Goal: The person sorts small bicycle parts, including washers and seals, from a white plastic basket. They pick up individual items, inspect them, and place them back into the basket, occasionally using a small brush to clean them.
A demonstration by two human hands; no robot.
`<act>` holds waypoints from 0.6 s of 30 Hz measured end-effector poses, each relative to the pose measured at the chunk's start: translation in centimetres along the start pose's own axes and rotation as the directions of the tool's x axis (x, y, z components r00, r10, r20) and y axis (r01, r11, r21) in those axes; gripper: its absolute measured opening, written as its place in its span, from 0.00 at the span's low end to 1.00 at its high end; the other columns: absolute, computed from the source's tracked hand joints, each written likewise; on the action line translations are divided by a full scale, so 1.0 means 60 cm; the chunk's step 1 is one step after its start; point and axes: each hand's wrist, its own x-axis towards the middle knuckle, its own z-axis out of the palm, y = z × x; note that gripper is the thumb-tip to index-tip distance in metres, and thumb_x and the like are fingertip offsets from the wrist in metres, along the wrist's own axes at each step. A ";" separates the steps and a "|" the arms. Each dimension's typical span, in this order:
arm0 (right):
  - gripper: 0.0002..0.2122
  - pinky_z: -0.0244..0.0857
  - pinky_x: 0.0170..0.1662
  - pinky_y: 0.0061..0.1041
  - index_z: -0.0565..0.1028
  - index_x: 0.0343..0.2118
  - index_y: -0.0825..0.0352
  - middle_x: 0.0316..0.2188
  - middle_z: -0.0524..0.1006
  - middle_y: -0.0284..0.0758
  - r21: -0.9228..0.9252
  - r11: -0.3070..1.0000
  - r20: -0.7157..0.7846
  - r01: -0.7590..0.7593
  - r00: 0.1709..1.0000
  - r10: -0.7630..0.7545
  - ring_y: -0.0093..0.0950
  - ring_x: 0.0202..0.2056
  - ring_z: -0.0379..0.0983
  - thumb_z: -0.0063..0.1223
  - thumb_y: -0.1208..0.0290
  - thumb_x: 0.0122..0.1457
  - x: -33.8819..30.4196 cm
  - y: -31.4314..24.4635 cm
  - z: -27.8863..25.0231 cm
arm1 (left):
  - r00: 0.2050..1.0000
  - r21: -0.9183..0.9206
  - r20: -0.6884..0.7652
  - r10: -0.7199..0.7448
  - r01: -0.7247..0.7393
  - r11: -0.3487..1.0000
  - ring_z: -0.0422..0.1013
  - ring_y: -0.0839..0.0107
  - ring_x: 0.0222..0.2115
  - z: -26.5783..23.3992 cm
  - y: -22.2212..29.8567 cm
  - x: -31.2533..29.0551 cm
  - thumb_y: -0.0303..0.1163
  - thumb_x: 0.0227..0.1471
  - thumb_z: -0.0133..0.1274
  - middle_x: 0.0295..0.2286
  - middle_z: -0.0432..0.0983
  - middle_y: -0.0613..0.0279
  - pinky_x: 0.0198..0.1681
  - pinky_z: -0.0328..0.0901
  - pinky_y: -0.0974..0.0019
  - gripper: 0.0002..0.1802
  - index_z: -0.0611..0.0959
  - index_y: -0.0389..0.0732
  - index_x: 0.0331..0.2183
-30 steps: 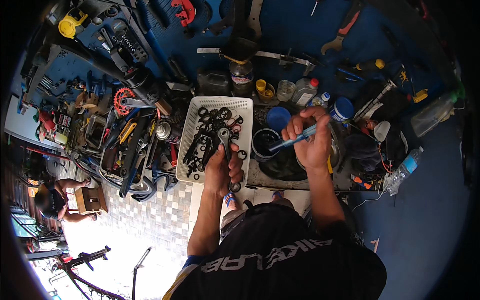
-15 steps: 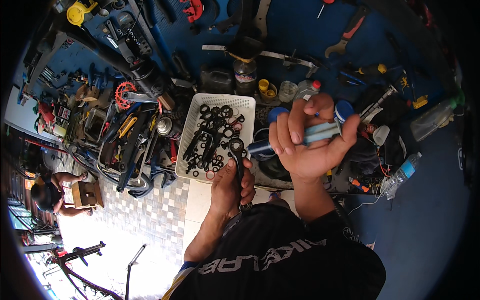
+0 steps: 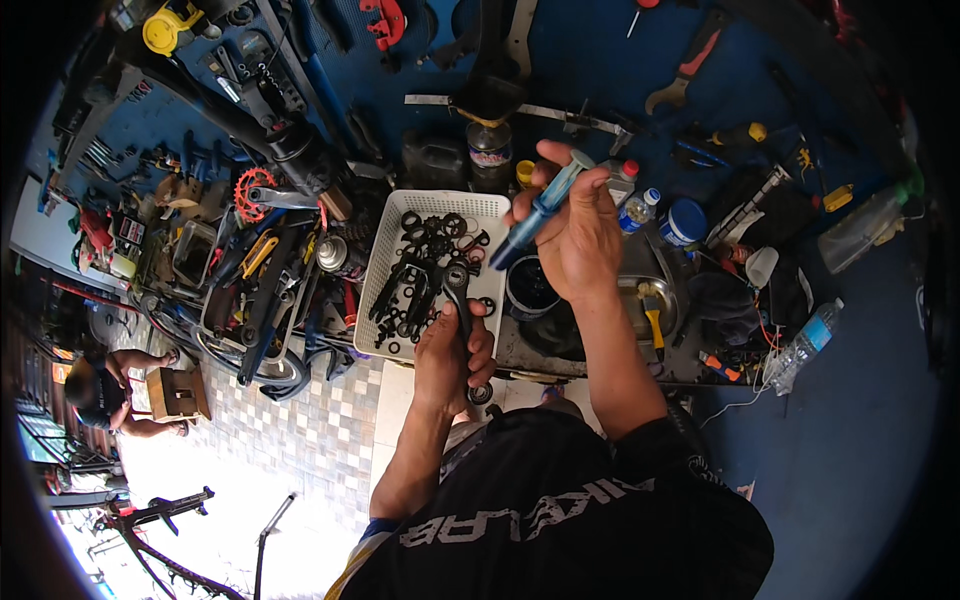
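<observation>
My left hand (image 3: 445, 360) is closed around a dark link arm (image 3: 457, 290) with a round, bearing-like eye at each end. Its upper eye is over the white plastic basket (image 3: 487, 206), which holds many small black rings and dark metal parts. Up and to the right, my right hand (image 3: 582, 245) grips a syringe (image 3: 538, 215) with dark blue fluid in its lower part. The syringe slants, plunger end up by the thumb and tip down toward the basket's right edge. A gap separates the tip from the link arm.
Right of the basket stand a dark tub (image 3: 530, 290), a yellow-handled brush (image 3: 652, 318) in a metal tray, and a blue-lidded jar (image 3: 684, 220). Tools crowd the bench at left. A wrench (image 3: 688, 65) hangs on the blue wall. A person (image 3: 100, 390) sits at far left.
My right hand has turned and moved up-left, bringing the syringe from nearly level to a steep slant. My left hand has shifted slightly left with the link arm.
</observation>
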 end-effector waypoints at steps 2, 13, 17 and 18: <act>0.28 0.64 0.35 0.31 0.71 0.53 0.65 0.37 0.68 0.31 0.076 0.995 0.051 -0.060 0.997 0.056 0.24 0.26 0.67 0.41 0.42 0.66 -0.005 0.005 -0.010 | 1.000 0.000 -0.004 0.001 -0.001 1.000 0.57 0.78 0.17 -0.003 0.001 -0.001 0.49 0.70 0.36 0.21 0.60 0.67 0.13 0.53 0.75 0.24 0.74 0.37 0.45; 0.40 0.54 0.22 0.25 0.65 0.23 0.64 0.13 0.63 0.31 0.297 0.951 0.255 -0.084 0.967 0.006 0.24 0.16 0.59 0.25 0.22 0.57 -0.019 -0.006 0.024 | 1.000 -0.015 0.011 -0.013 0.014 1.000 0.56 0.78 0.17 0.005 0.003 -0.012 0.48 0.70 0.36 0.21 0.61 0.66 0.13 0.53 0.75 0.24 0.75 0.36 0.46; 0.36 0.52 0.21 0.24 0.65 0.24 0.64 0.12 0.62 0.31 0.258 0.964 0.323 -0.067 0.946 -0.021 0.23 0.15 0.56 0.28 0.27 0.61 -0.024 0.011 0.030 | 1.000 -0.030 0.012 -0.011 0.011 0.999 0.56 0.77 0.17 0.006 0.005 -0.011 0.48 0.70 0.36 0.21 0.60 0.66 0.13 0.53 0.75 0.24 0.75 0.36 0.46; 0.35 0.52 0.21 0.24 0.65 0.24 0.64 0.12 0.62 0.31 0.254 0.965 0.344 -0.066 0.938 -0.027 0.23 0.15 0.56 0.29 0.28 0.61 -0.025 0.014 0.030 | 1.000 -0.034 0.011 -0.010 0.011 0.999 0.56 0.77 0.17 0.007 0.005 -0.012 0.48 0.70 0.36 0.21 0.60 0.66 0.13 0.53 0.75 0.24 0.75 0.36 0.46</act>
